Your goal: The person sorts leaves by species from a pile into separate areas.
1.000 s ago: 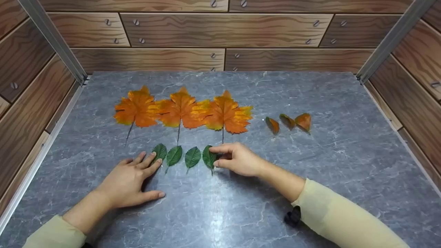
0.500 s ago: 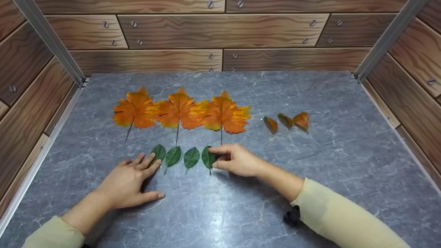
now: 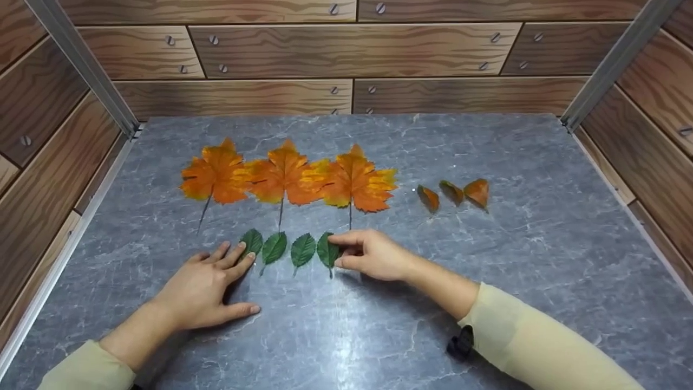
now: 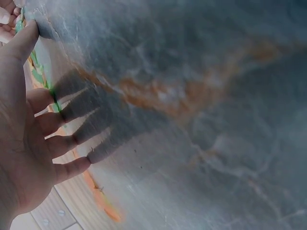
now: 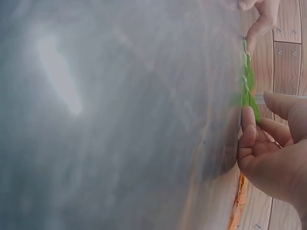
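Several green leaves lie in a short row on the grey table. My left hand [image 3: 203, 287] rests palm down with straight, spread fingers, its fingertips on the edge of the leftmost green leaf [image 3: 253, 242]. At the other end of the row, the thumb and index finger of my right hand [image 3: 373, 254] hold the right edge of the rightmost green leaf [image 3: 326, 250]; its other fingers are curled under. Two more leaves, a tilted green leaf [image 3: 274, 247] and an upright green leaf [image 3: 302, 250], lie between the hands. In the right wrist view, the green leaf [image 5: 251, 106] meets the fingertips.
Behind the green row, three orange maple leaves [image 3: 285, 173] lie side by side with overlapping edges, stems toward me. Three small curled brown-orange leaves [image 3: 477, 192] lie to their right. Wood-patterned walls [image 3: 352, 51] enclose the table [image 3: 541, 233] at the back and sides.
The rightmost green leaf has turned slightly, its stem end shifting a little left under my right fingers. My left hand stays in place. The head view moves slightly.
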`<state>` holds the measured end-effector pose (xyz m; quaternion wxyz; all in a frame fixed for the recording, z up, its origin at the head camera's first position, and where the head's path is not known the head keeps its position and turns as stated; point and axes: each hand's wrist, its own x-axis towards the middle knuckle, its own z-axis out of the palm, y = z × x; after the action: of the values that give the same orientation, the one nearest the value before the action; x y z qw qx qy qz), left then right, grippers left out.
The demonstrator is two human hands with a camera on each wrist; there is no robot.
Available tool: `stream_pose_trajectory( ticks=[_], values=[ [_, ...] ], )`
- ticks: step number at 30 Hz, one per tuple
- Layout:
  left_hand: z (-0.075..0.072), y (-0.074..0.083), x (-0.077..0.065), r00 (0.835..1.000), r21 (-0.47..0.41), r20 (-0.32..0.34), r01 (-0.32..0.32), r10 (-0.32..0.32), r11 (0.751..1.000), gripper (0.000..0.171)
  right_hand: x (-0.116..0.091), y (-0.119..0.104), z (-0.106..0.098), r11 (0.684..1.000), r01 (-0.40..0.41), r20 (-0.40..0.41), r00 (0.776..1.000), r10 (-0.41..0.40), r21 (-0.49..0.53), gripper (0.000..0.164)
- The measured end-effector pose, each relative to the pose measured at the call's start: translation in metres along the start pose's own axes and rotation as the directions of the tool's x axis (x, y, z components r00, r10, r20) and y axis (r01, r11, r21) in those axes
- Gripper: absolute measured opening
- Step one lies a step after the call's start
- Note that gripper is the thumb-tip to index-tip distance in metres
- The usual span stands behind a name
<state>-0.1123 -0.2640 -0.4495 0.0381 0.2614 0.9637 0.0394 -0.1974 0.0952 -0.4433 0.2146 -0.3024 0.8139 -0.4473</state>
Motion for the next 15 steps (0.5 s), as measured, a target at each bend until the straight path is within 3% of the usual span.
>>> stream_pose_trajectory(
  ticks=[15],
  values=[
    [-0.0003,0.0005,-0.0011,1.0,-0.002,-0.016,-0.005,0.005,1.0,0.1,0.0007,-0.0013,-0.0003,0.998,-0.042,-0.007,0.999,0.042,-0.048,0.058]
  ],
)
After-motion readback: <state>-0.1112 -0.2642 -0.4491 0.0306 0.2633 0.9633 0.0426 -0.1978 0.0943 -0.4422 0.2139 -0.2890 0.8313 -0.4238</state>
